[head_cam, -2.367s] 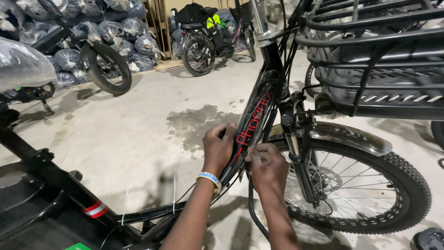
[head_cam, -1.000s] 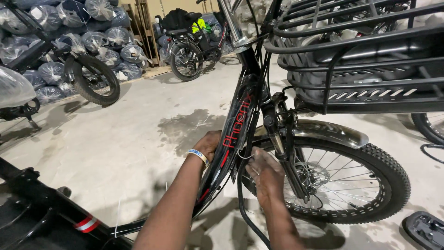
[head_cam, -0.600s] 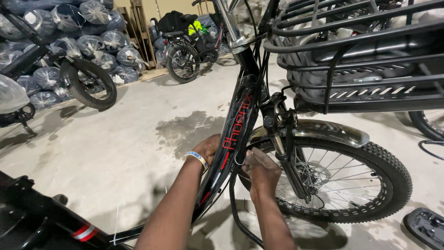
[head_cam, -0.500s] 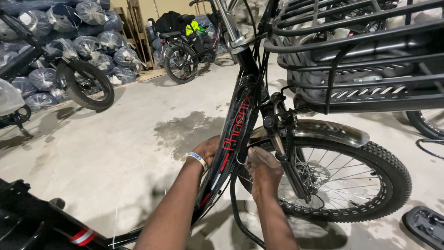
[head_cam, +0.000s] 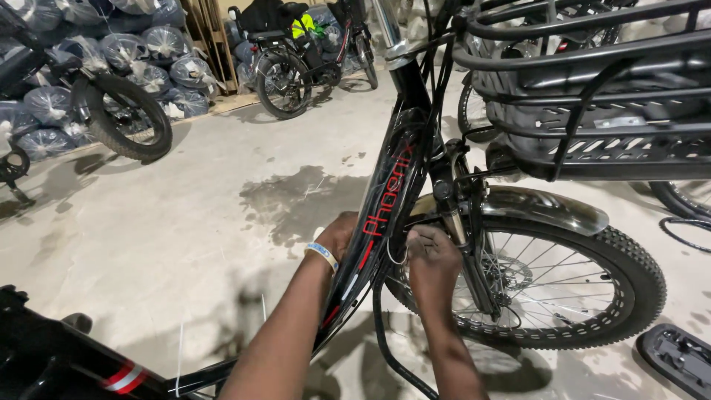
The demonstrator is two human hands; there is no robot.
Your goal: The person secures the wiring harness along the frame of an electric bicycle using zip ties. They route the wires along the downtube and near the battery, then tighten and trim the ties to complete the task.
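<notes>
Hands at work on either side of a black bicycle's down tube (head_cam: 385, 215): the left hand (head_cam: 337, 235) is curling around the far side of the tube, fingers hidden behind the frame so how tightly it is closing cannot be told, while the right hand (head_cam: 432, 255) is pinching, fingers drawn together, at what looks like a thin pale tie or cable end (head_cam: 394, 255) just beside the tube, below the red lettering. A light blue wristband (head_cam: 323, 254) is sitting on the left wrist. The bicycle is standing on a stained concrete floor (head_cam: 185, 222), its front wheel (head_cam: 541, 289) with knobby tyre and steel mudguard (head_cam: 541, 207) just to the right of the hands, a black wire basket (head_cam: 585, 96) mounted above. The step in hand appears to be securing cabling against the frame near the fork (head_cam: 463, 237); the next move likely calls for a steady pull on the loose end while the left hand is bracing the tube. Other bicycles (head_cam: 296, 67) and plastic-wrapped bundles (head_cam: 141, 59) are lining the back wall.
</notes>
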